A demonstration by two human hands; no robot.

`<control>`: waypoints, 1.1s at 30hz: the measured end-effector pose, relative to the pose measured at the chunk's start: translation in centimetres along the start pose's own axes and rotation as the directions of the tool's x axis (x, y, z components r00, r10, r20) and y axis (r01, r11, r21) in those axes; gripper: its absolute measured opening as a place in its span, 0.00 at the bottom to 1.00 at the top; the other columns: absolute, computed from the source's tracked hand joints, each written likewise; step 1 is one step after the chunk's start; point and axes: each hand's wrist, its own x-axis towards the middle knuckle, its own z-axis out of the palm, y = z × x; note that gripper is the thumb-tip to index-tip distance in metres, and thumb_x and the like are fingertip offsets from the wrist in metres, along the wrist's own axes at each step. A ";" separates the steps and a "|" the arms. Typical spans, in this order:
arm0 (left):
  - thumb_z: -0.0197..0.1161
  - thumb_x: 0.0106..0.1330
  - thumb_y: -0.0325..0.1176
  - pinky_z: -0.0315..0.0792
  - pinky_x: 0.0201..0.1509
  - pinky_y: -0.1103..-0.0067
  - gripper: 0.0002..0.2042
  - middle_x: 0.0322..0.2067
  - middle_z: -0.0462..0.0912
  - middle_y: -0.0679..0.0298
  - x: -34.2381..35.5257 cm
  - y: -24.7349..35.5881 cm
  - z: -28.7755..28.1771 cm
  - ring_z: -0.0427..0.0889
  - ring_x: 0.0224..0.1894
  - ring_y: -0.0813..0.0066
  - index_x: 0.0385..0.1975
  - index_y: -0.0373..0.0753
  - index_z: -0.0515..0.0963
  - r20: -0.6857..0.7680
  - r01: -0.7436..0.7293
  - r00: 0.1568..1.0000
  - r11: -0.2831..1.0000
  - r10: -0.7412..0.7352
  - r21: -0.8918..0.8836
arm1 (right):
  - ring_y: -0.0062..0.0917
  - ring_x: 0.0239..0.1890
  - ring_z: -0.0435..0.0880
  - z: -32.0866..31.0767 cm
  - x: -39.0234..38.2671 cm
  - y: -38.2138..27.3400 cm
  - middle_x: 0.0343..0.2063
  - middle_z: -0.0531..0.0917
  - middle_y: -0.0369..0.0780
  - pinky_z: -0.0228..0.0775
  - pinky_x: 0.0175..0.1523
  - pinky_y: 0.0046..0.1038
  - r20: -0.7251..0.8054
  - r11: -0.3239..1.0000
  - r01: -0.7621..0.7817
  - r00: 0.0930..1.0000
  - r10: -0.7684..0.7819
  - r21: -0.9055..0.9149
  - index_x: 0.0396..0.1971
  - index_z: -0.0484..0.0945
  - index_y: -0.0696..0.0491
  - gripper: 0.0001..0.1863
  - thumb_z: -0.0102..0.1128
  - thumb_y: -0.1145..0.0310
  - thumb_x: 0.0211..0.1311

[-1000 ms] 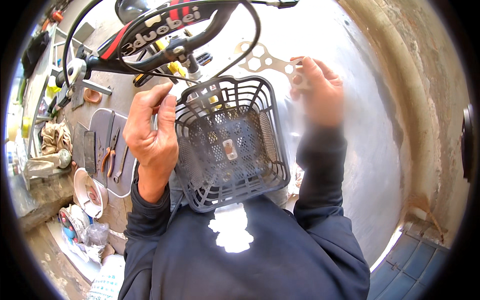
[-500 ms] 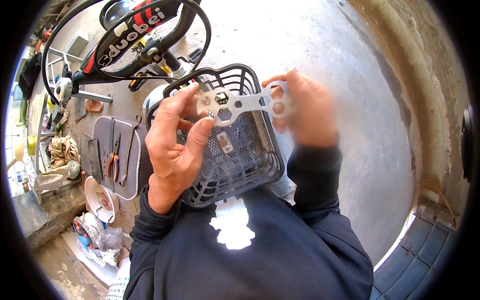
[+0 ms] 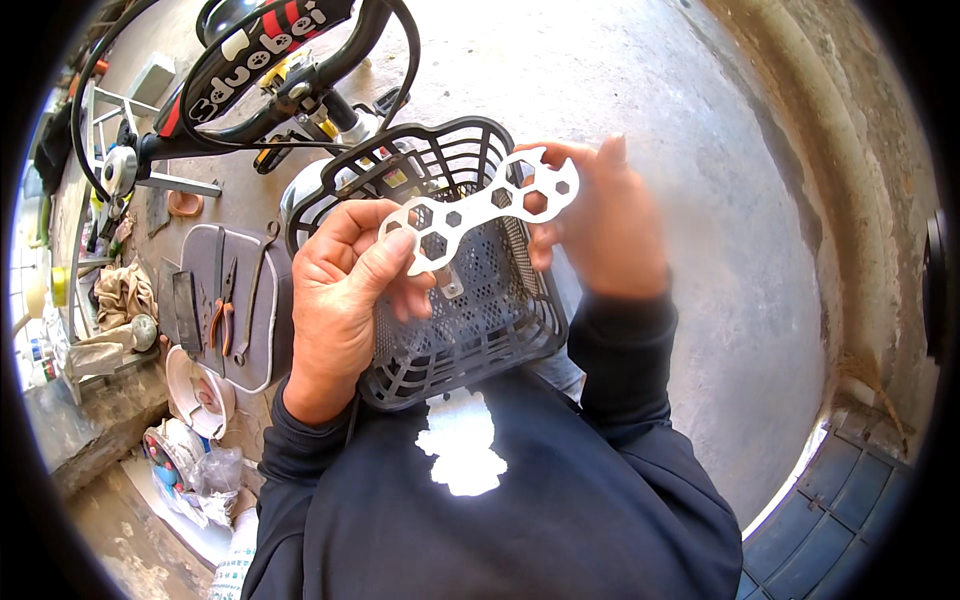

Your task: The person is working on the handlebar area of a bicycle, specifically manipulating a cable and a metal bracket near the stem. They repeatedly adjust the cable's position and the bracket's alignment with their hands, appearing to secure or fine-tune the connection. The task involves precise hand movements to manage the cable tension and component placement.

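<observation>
A flat silver multi-hex wrench (image 3: 477,214) is pinched at its left end by my left hand (image 3: 340,295), thumb on top and fingers underneath. At its right end is my right hand (image 3: 610,235), blurred, with thumb raised and fingers partly behind the metal; whether it still grips is unclear. Beneath both hands a black plastic basket (image 3: 465,370) rests at my lap, its interior partly hidden, with a small metal plate (image 3: 452,287) in its bottom.
A bicycle (image 3: 262,125) with looping cables stands upper left. Pliers (image 3: 222,322) and a long wrench (image 3: 248,340) lie on a grey padded mat (image 3: 265,375) at left, beside a bowl (image 3: 200,395) and cluttered shelving (image 3: 80,280). A wall (image 3: 850,200) curves along the right.
The wrench came from upper right in my right hand across the basket and is now in my left hand, tilted up to the right. The right thumb has lifted off the metal.
</observation>
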 end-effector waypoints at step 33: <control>0.52 0.71 0.40 0.76 0.22 0.81 0.16 0.24 0.81 0.53 -2.3 0.2 0.6 0.82 0.20 0.68 0.42 0.30 0.74 0.464 0.463 0.826 0.856 -0.321 -0.232 | 0.17 0.33 0.82 6.3 -2.5 -0.6 0.31 0.83 0.38 0.76 0.39 0.19 0.046 0.970 0.126 0.992 -0.120 -0.210 0.37 0.78 0.60 0.06 0.60 0.80 0.60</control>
